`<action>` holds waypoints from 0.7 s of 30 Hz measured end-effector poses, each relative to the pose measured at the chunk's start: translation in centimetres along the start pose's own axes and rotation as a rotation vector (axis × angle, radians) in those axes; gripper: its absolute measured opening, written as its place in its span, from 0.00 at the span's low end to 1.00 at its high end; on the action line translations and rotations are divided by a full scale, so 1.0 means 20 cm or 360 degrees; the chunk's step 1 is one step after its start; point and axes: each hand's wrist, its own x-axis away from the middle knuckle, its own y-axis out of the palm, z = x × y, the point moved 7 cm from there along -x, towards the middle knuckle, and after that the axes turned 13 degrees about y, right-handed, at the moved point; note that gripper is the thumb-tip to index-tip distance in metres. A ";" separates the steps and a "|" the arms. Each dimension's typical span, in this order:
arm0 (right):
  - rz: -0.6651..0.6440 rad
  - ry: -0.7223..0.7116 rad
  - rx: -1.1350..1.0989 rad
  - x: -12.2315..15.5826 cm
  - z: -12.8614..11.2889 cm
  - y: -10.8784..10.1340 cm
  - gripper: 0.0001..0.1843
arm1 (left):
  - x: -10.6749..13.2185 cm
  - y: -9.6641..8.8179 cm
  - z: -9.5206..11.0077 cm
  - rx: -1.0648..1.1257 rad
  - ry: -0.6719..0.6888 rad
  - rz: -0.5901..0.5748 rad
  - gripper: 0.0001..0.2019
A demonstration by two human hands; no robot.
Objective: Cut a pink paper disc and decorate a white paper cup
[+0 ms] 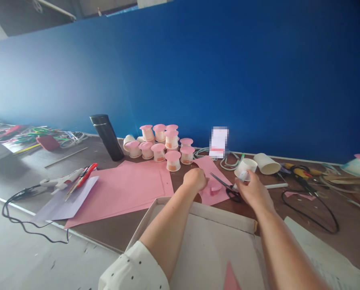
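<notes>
My right hand [254, 191] grips a white paper cup [248, 164], tilted just above the table. A pair of black-handled scissors [228, 187] lies open beside those fingers, on and next to a cut sheet of pink paper [210, 165]. My left hand [196, 179] is curled closed at the left edge of that sheet, its fingertips turned away, so what they hold is hidden. A small curled pink offcut [215, 188] lies on the sheet between my hands. Behind, several paper cups topped with pink paper discs [173, 156] stand stacked in a cluster.
A shallow cardboard box [216, 241] sits under my forearms. Large pink sheets [128, 185], a glue gun [62, 179] and a red-handled cutter [85, 177] lie left. A black flask [107, 137] stands by the blue partition [198, 72]. Another cup [267, 164] and cables [312, 193] lie right.
</notes>
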 end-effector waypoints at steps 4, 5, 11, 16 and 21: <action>0.0021 0.0024 0.0139 0.02 0.01 -0.02 0.38 | 0.00 0.02 0.02 -0.0031 0.0017 -0.0053 0.14; 0.0094 0.0024 0.0136 0.03 0.00 -0.04 0.39 | 0.00 0.02 0.02 -0.0030 0.0011 -0.0067 0.14; 0.0013 -0.0199 0.0042 0.08 -0.08 -0.01 0.24 | 0.00 0.02 0.02 -0.0036 -0.0013 -0.0107 0.12; -0.0134 -0.0329 0.0194 0.16 -0.14 0.12 0.30 | 0.01 0.02 0.03 -0.0044 0.0040 -0.0078 0.13; -0.0142 -0.0330 -0.0006 0.16 -0.13 0.18 0.31 | 0.00 0.03 0.02 -0.0043 0.0042 -0.0063 0.13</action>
